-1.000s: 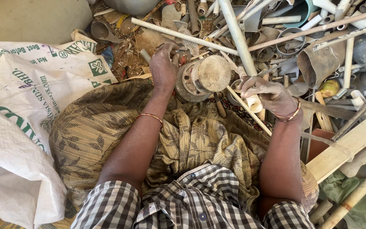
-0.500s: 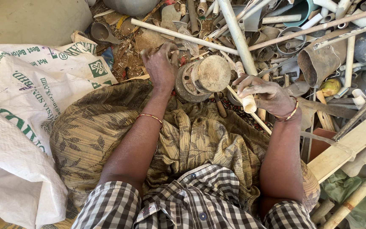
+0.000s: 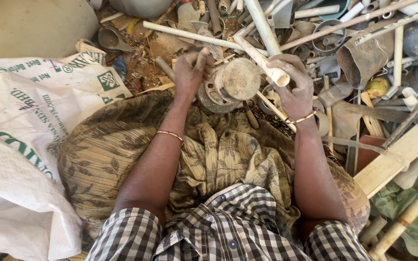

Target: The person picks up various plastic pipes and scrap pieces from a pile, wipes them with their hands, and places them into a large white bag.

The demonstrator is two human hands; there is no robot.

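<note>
My right hand [image 3: 293, 86] grips a short white plastic pipe [image 3: 260, 60], its cut end pointing right above a round dusty block [image 3: 238, 79] that stands on a ring-shaped metal base [image 3: 209, 104]. My left hand [image 3: 189, 72] is just left of the block, fingers closed around a small thin piece I cannot make out. Both wrists carry thin bangles. A patterned brown cloth [image 3: 209, 154] covers my lap under both arms.
A heap of scrap pipes, fittings and metal parts [image 3: 344, 43] fills the top and right. A long wooden plank [image 3: 402, 150] slants at the right. A white woven sack [image 3: 25, 145] lies at the left, a grey rounded container [image 3: 30, 29] behind it.
My right hand has lifted the white pipe up and over toward the round block. My left hand has risen slightly and stays beside the block.
</note>
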